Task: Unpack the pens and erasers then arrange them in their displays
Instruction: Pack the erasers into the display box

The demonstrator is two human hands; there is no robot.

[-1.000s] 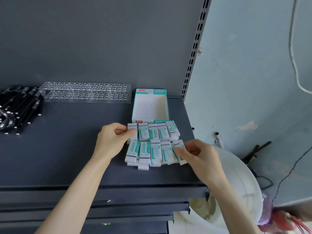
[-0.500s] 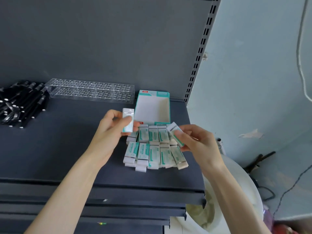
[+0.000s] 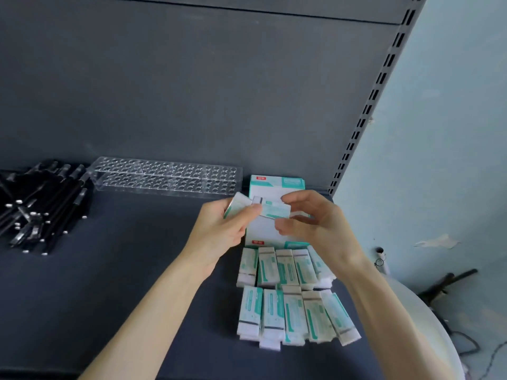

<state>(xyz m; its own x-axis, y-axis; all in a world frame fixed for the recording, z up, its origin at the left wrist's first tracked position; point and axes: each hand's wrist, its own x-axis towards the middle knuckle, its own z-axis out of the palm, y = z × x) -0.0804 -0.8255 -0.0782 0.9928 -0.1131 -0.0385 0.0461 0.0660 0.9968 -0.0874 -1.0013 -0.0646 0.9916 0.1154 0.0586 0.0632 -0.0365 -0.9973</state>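
Left hand (image 3: 222, 229): raised above the shelf (image 3: 109, 270), at 10 o'clock from the loose erasers; fingers curled round one eraser (image 3: 238, 204), thumb on top.
Held eraser: tilted, white end up, in front of the box's left side.
Right hand (image 3: 315, 223): raised at 3 o'clock from the left hand; thumb and forefinger pinch a second eraser (image 3: 275, 210) by its right end, the other fingers loosely bent.
Second eraser: lying nearly level between the two hands, its left end meeting the left thumb and the first eraser.
Box (image 3: 277, 182): white and teal, open, on the shelf against the back panel (image 3: 192, 91), partly hidden behind both hands; how much lies in it cannot be told.
Loose erasers (image 3: 285, 297): two rows side by side on the shelf at 6 o'clock from the box, the far row touching the box's front wall, some lying on others.
Rack (image 3: 164, 176): clear, full of round holes, at 9 o'clock from the box, along the back panel.
Pens (image 3: 41, 209): a black heap at 9 o'clock from the rack, well apart from the erasers.
Upright (image 3: 365, 119): slotted, at 1 o'clock from the box, edging a pale blue wall (image 3: 439, 133).
Tub (image 3: 428, 325): white, round, at 4 o'clock, below the shelf's right end.
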